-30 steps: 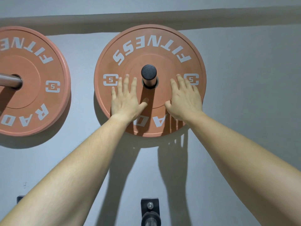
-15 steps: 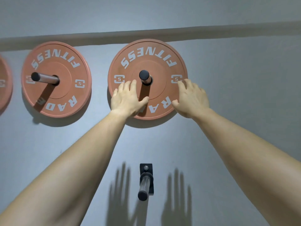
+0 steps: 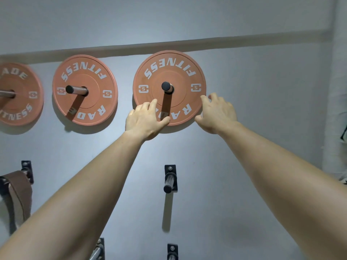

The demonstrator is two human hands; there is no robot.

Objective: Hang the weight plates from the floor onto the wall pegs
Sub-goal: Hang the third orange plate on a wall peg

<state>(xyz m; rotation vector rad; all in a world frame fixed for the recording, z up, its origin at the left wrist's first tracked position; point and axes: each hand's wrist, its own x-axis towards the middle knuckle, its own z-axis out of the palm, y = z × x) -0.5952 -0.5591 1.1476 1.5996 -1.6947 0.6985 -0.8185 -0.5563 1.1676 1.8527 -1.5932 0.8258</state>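
An orange weight plate (image 3: 170, 72) hangs on a wall peg (image 3: 167, 86). The left hand (image 3: 144, 120) covers part of its lower left face, grip loose and holding nothing; the fingertips perhaps touch the rubber. The right hand (image 3: 217, 112) is just beside the plate's lower right rim, grip wide and slack. Left of this plate hangs a second plate (image 3: 84, 91); beyond that, a third plate (image 3: 18, 94) is cut off by the frame. Below the plate juts another peg (image 3: 170, 180); to its right lies open grey wall (image 3: 262, 91).

Right orange plate (image 3: 170, 70) hangs flat on its peg (image 3: 167, 86); middle plate (image 3: 88, 107), left plate (image 3: 16, 102) likewise.
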